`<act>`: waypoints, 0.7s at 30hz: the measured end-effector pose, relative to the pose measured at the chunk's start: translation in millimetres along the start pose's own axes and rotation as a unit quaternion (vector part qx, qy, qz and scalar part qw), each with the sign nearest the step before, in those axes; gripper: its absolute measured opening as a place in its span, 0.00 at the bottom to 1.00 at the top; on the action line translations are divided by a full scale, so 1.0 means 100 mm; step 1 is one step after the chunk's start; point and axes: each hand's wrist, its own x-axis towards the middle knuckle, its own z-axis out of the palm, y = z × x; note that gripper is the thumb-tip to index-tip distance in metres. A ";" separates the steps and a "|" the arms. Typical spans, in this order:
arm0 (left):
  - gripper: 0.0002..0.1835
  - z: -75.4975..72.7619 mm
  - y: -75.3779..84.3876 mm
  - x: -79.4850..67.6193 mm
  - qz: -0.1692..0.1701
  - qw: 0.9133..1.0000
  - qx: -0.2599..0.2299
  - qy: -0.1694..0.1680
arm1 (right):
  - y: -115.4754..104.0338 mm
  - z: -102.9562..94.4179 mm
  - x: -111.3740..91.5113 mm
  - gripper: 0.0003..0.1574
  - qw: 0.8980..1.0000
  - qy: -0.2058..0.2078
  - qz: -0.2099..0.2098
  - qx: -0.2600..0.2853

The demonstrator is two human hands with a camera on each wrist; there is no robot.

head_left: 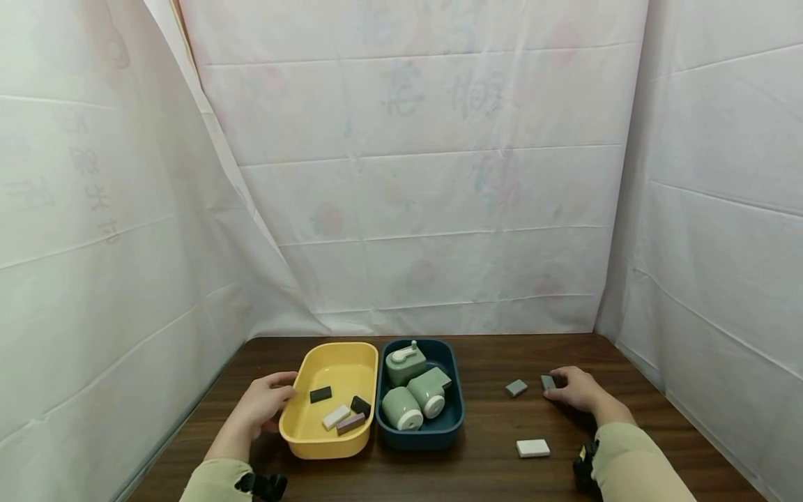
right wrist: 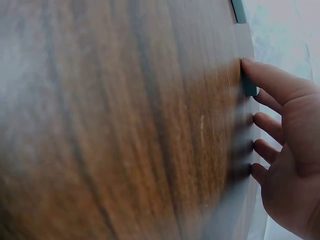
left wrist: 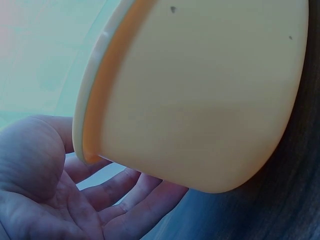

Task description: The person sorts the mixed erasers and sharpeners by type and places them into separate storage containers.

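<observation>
My right hand [head_left: 580, 389] is at the right of the table, thumb and forefinger pinching a small grey rectangular block [head_left: 548, 382] at the tabletop. The right wrist view shows the block [right wrist: 248, 85] between thumb and forefinger, the other fingers bent toward the wood. On the left, my left hand [head_left: 266, 401] rests against the outer side of a yellow tub [head_left: 297, 446], its fingers loosely extended along the wall. Inside that tub lie two black blocks [head_left: 320, 394], a white block [head_left: 336, 417] and a mauve block [head_left: 350, 424].
A dark blue tub [head_left: 420, 440] adjoins the yellow one and holds several green toy-like pieces [head_left: 401, 408] with white parts. Another grey block [head_left: 516, 388] and a white block [head_left: 533, 448] lie on the brown wooden table [head_left: 489, 481]. White cloth [head_left: 414, 209] hangs around the table.
</observation>
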 end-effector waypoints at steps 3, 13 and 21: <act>0.26 0.00 -0.01 0.01 0.001 1.000 0.004 0.002 | 0.02 0.02 0.01 0.38 1.000 0.007 -0.001 -0.002; 0.26 0.01 -0.02 0.00 0.001 1.000 -0.004 0.000 | 0.02 0.02 0.03 0.36 1.000 0.024 -0.007 0.004; 0.26 0.01 -0.02 0.00 0.000 1.000 -0.004 0.001 | -0.08 -0.02 0.03 0.36 0.999 0.033 -0.013 0.011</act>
